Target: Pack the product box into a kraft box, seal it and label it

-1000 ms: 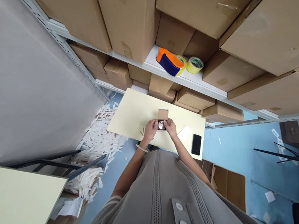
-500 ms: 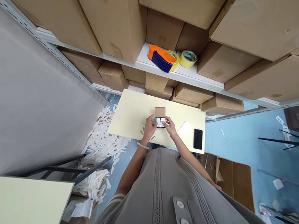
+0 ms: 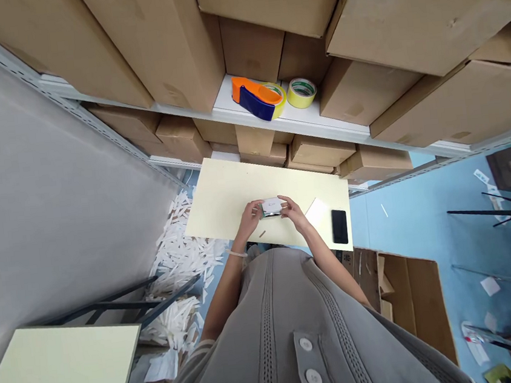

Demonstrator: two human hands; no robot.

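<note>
A small white box [image 3: 271, 205] with small dark print on its lid lies at the middle of the pale yellow table [image 3: 222, 186]. The lid is folded over, and a dark gap shows along its near side. My left hand [image 3: 251, 215] grips the box's left end, where a bit of green shows. My right hand [image 3: 292, 211] is at its right end, fingers curled round the corner. Just in front of the box lies a small brown scrap [image 3: 262, 234]. A white sheet [image 3: 316, 211] rests to the right of my right hand.
A black phone [image 3: 339, 226] lies at the table's right end. Above stands a shelf with cartons, an orange and blue tape dispenser [image 3: 257, 98] and a yellow tape roll [image 3: 302, 93]. Paper strips [image 3: 181, 239] cover the floor at left; an open carton [image 3: 416, 302] stands at right.
The box's lid, raised with its brown inside showing before, is now folded down with its white face up. Both hands stay at the box's ends. The view has shifted slightly.
</note>
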